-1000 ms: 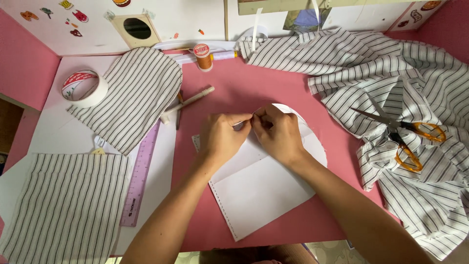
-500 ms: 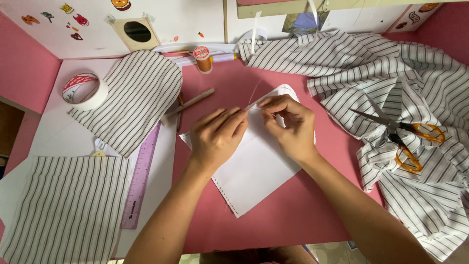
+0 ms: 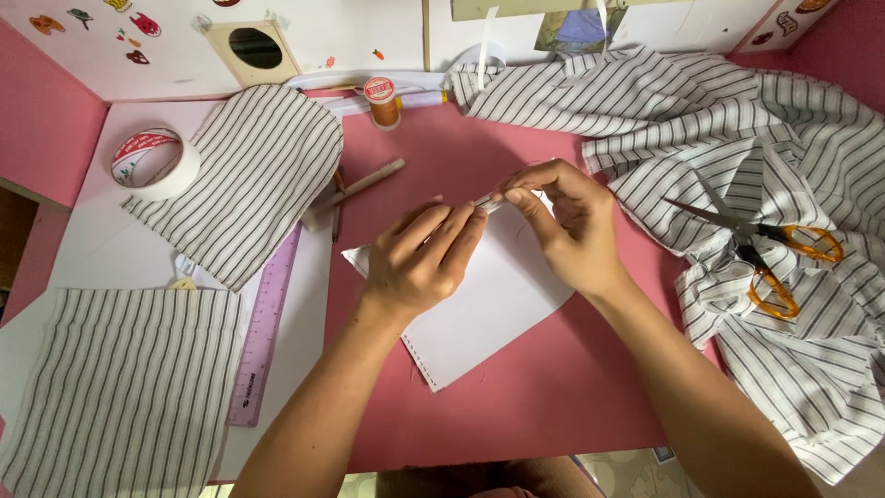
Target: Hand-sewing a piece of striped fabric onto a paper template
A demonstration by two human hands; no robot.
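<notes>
A white fabric piece (image 3: pixel 479 309) with stitched edges lies on the pink table (image 3: pixel 516 406), rotated so one corner points toward me. My left hand (image 3: pixel 419 258) and my right hand (image 3: pixel 562 221) both pinch its far edge, fingertips almost touching at the top corner. The fabric's upper part is hidden under both hands. I cannot tell whether a needle or thread sits between the fingers.
Orange-handled scissors (image 3: pixel 765 249) rest on a heap of striped cloth (image 3: pixel 784 166) at right. Left lie two striped cut pieces (image 3: pixel 244 180) (image 3: pixel 120 387), a purple ruler (image 3: pixel 263 332), a tape roll (image 3: pixel 152 161), a pen (image 3: pixel 364 184) and an orange thread spool (image 3: pixel 381 100).
The white piece has been turned counter-clockwise and shifted left. Both hands moved along its edge and now pinch the top corner together.
</notes>
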